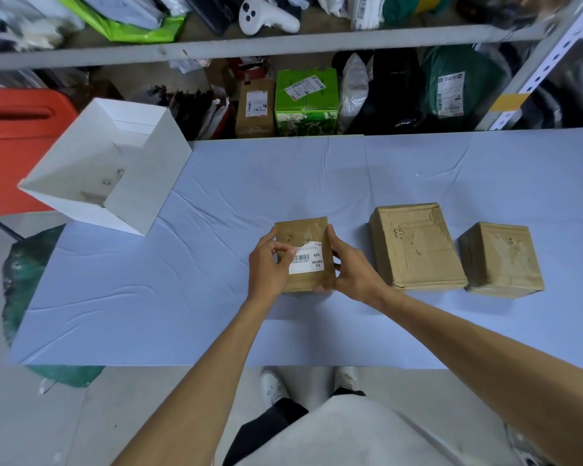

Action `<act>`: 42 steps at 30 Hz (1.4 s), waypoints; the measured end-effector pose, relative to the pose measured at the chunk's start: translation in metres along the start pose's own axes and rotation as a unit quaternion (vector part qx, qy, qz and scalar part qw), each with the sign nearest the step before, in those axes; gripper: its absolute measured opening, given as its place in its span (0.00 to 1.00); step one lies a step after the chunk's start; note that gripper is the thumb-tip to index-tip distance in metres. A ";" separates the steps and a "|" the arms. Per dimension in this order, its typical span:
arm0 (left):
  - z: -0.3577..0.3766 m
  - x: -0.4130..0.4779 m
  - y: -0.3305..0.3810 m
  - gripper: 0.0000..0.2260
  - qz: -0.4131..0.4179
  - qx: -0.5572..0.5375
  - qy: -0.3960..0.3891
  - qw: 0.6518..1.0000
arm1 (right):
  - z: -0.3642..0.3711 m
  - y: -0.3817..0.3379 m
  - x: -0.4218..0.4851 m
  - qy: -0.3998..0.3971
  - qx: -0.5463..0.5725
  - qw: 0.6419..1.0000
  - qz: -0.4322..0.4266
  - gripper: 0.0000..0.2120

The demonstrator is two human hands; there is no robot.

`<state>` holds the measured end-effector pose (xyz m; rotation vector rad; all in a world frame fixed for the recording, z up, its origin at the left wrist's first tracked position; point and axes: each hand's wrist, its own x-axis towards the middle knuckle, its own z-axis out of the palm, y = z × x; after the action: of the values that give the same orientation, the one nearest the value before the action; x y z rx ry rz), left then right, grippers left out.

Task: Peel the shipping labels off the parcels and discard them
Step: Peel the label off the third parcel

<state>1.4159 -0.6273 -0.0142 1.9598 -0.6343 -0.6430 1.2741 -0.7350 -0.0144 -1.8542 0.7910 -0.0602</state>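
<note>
White card forms the open box (81, 156) at the far left corner of the table (182, 280). Going by the task, it looks like the place for peeled labels, and a few scraps seem to lie in its bottom.

Next comes the left hand (268, 269), with thumb and forefinger pinched on the lifted upper-left corner of the label (308, 264). That label is white with a barcode and sits on the near part of the brown parcel (300, 232). Its top edge is ragged where it has torn or curled.

The right hand (352, 275) grips the parcel from the right, fingers along its side and thumb at the near corner, bracing it near the table's middle. Whether the parcel lies flat or is tipped up I cannot tell.

Further right, apart from it, stand a larger parcel (416, 245) and a smaller parcel (500, 260). Both show scuffed tops with no label in sight.

To peel cleanly, I would pull low and slow, folding the label back across itself toward the right hand rather than straight up. That way it should come away whole instead of tearing. The right hand should hold the parcel firmly against that pull.
</note>
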 end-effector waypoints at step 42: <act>0.005 0.002 0.010 0.02 0.018 0.030 -0.036 0.999 | -0.004 0.005 -0.002 0.013 0.042 0.999 0.000 0.49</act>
<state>1.4124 -0.6363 -0.0076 1.9838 -0.7390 -0.6817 1.2687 -0.7386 -0.0158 -1.7770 0.7945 -0.1151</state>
